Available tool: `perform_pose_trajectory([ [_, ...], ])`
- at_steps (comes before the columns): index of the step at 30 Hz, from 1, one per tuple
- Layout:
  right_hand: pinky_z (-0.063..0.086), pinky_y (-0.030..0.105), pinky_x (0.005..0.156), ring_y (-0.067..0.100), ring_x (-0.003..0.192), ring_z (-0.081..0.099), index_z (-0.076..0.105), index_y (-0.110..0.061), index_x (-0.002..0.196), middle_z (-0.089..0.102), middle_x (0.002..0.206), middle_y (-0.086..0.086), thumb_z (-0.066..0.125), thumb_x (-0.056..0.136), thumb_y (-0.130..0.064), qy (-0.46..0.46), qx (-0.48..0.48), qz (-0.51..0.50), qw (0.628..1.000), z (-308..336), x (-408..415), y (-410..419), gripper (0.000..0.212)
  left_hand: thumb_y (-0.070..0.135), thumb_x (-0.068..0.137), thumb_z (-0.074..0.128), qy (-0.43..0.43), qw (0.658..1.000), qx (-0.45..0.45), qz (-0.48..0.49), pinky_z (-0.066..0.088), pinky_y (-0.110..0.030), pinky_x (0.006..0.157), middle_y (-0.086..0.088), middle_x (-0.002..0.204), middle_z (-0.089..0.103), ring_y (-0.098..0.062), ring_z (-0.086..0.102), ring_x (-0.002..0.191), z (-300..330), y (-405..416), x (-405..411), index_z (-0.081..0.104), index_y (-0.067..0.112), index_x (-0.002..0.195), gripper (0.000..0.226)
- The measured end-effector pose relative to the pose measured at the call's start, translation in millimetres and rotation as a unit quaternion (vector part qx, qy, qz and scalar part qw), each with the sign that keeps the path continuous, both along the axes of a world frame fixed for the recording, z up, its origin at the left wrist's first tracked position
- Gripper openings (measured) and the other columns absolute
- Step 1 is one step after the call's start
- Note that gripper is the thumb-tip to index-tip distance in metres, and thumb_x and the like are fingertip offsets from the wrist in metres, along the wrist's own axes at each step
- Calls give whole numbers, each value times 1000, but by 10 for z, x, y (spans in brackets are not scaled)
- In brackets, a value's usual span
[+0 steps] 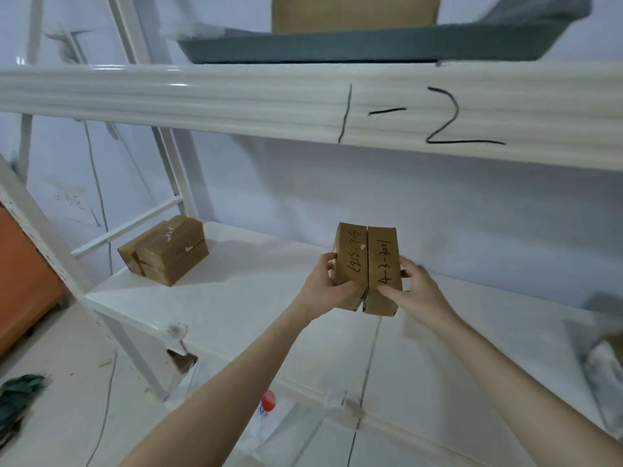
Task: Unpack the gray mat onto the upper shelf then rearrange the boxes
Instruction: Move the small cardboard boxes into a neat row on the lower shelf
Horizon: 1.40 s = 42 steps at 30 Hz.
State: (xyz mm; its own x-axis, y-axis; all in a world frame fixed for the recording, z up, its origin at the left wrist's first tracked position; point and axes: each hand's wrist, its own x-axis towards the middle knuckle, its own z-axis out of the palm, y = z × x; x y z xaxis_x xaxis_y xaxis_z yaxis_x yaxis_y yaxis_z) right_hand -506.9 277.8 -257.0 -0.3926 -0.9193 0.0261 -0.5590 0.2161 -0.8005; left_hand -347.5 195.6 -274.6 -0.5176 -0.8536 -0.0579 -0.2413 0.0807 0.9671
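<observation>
Two small brown cardboard boxes are pressed side by side above the lower white shelf (236,298). My left hand (325,288) grips the left box (350,257), marked with handwritten numbers. My right hand (416,291) grips the right box (384,264), marked "4-3-3001". The gray mat (337,47) lies flat on the upper shelf (202,96), whose front rail reads "1-2". A large cardboard box (354,11) stands on the mat at the top. Two more taped brown boxes (168,252) sit together at the lower shelf's back left.
White shelf uprights (43,230) rise at the left. An orange panel (23,281) stands at the far left. A dark green cloth (17,396) lies on the floor. A red-capped item (268,401) shows below the shelf. Crumpled packaging (603,358) sits at the right edge.
</observation>
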Motion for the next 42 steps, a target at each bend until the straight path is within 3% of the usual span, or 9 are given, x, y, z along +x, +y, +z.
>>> perform_pose_trajectory([
  [7,42,33,92,21,115,51,50,-34,126,49,115,3,65,81,-28,22,27,-15,999,41,-890,807,48,29,83,69,2,999,16,-34,46,-23,82,5,130,49,-15,56,108,-6,700,-911,32,20,138,68],
  [11,44,34,91,22,112,52,47,-33,129,49,118,4,67,76,-34,38,70,-29,996,-35,-1332,1167,57,30,83,69,-6,998,29,-58,44,-24,83,3,129,49,-14,56,108,-93,1014,-1383,32,20,137,66],
  [16,43,38,99,27,119,49,23,-28,146,40,133,12,71,71,-43,35,149,-37,987,-178,-1758,1512,90,24,84,67,-38,994,45,-95,44,-17,78,1,125,51,-15,55,110,-283,1314,-1853,32,18,139,66],
  [20,32,36,108,29,140,28,6,-22,151,15,156,12,68,79,-41,38,199,-24,979,-316,-1950,1701,97,25,84,67,-69,991,56,-103,47,-22,85,-3,129,51,-18,55,112,-461,1482,-2129,30,15,141,69],
  [23,28,35,110,25,143,22,9,-20,151,15,158,8,69,79,-38,37,206,-31,977,-414,-2084,1800,95,28,84,67,-90,988,66,-109,47,-31,96,0,126,52,-20,55,116,-595,1563,-2257,29,15,142,71],
  [28,33,39,111,26,139,31,16,-18,149,27,154,9,72,73,-43,46,234,-26,971,-530,-2221,1892,98,27,83,67,-116,980,83,-135,50,-24,82,4,122,50,-20,56,114,-704,1676,-2325,24,18,142,74],
  [34,32,34,103,27,132,26,43,-12,137,35,137,9,60,79,-53,213,235,-48,947,-549,-2278,1926,73,40,74,67,-126,977,84,-151,45,-35,101,4,136,48,-18,53,121,-771,1799,-2400,23,20,145,86],
  [38,32,37,105,25,137,21,39,-12,139,28,147,3,58,81,-52,228,240,-25,943,-549,-2265,1917,73,39,80,61,-148,973,50,-168,34,-27,96,0,146,36,-18,35,136,-725,1786,-2412,26,27,146,75],
  [42,31,40,109,23,141,19,29,-14,145,26,152,2,56,82,-54,227,224,-17,948,-495,-2237,1876,79,49,85,55,-210,961,-32,-174,18,-40,117,1,159,11,-18,7,148,-713,1692,-2342,22,28,149,75],
])
